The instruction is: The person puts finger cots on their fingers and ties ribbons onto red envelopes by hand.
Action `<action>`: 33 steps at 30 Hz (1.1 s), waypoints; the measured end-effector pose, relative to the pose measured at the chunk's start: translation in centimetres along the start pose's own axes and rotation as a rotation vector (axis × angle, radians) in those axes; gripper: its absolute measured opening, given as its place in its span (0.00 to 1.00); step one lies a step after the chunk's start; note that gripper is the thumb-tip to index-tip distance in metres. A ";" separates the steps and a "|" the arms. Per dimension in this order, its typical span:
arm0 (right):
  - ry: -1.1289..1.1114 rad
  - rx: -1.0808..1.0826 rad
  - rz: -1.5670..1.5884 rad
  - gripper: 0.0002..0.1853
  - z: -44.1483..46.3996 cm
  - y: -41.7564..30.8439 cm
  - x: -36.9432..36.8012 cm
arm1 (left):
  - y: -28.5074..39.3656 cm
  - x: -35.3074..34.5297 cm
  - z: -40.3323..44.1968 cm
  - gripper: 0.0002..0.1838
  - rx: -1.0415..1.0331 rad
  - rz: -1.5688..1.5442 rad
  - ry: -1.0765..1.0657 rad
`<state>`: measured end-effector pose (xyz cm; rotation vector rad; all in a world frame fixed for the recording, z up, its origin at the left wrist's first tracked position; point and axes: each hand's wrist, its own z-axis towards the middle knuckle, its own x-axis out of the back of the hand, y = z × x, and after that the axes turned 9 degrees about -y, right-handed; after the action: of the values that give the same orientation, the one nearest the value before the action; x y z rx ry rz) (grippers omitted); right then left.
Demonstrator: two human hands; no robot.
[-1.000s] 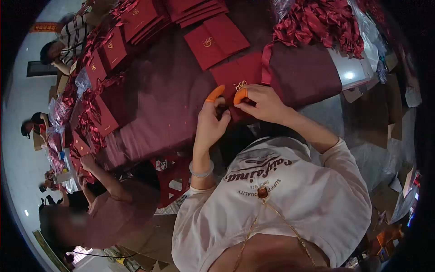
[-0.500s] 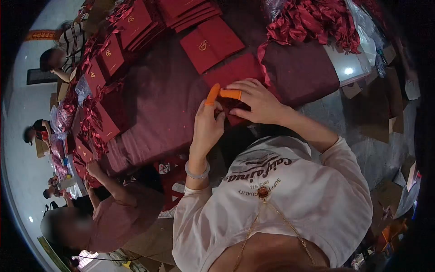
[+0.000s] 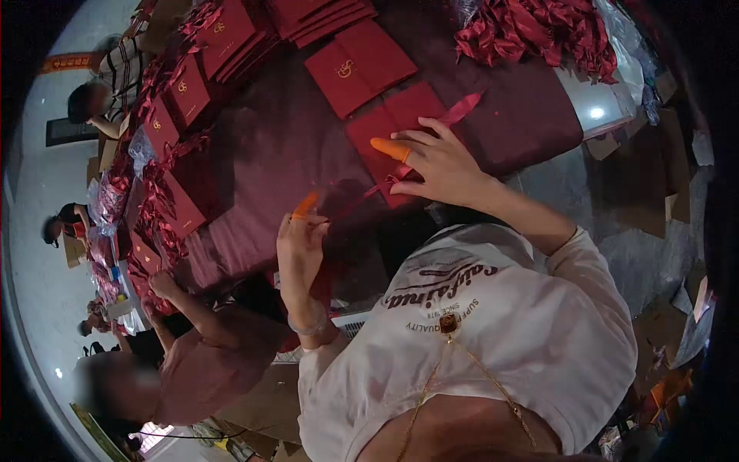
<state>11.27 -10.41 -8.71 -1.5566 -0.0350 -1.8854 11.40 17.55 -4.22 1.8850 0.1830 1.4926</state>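
A red ribbon (image 3: 360, 202) stretches from my left hand (image 3: 300, 250) across a flat red card packet (image 3: 373, 146) at the table's near edge. My left hand, with an orange finger cot on one finger, pinches the ribbon's near end off the table edge. On the packet rests my right hand (image 3: 446, 165), its fingers spread and an orange cot on one finger. The ribbon passes beneath that hand, and its other end (image 3: 466, 106) sticks out beyond the fingers. Just behind lies another red packet (image 3: 360, 68) with a gold emblem.
Stacks of red packets (image 3: 231, 38) stand at the back left. A heap of red ribbons (image 3: 535, 38) lies at the far right beside a white board (image 3: 596, 112). On my left a co-worker's arm (image 3: 192, 308) reaches to the table. Cardboard (image 3: 627, 185) lies on the right-hand floor.
My hands have moved apart: the left went left and toward me, drawing the ribbon out straight. My right hand has spread its fingers over the packet, which shows more now.
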 end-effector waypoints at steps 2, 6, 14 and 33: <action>0.151 0.107 0.064 0.30 0.1 0.0 0.2 | 1.5 -0.1 0.0 0.15 0.003 0.056 0.004; 0.500 -0.121 0.097 0.14 -1.8 0.8 1.9 | 3.0 -1.3 1.2 0.19 -0.104 0.394 0.353; 0.243 -0.596 -0.240 0.14 -0.8 4.2 2.5 | 6.5 -6.6 8.0 0.18 0.082 -0.068 0.217; 0.123 -0.303 1.033 0.10 2.5 1.0 3.5 | 6.2 -8.0 5.0 0.32 0.152 -1.167 0.360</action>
<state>13.70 -11.78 -5.30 -1.2383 0.9585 -1.1539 11.37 6.73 -7.21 1.1523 1.3264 0.9373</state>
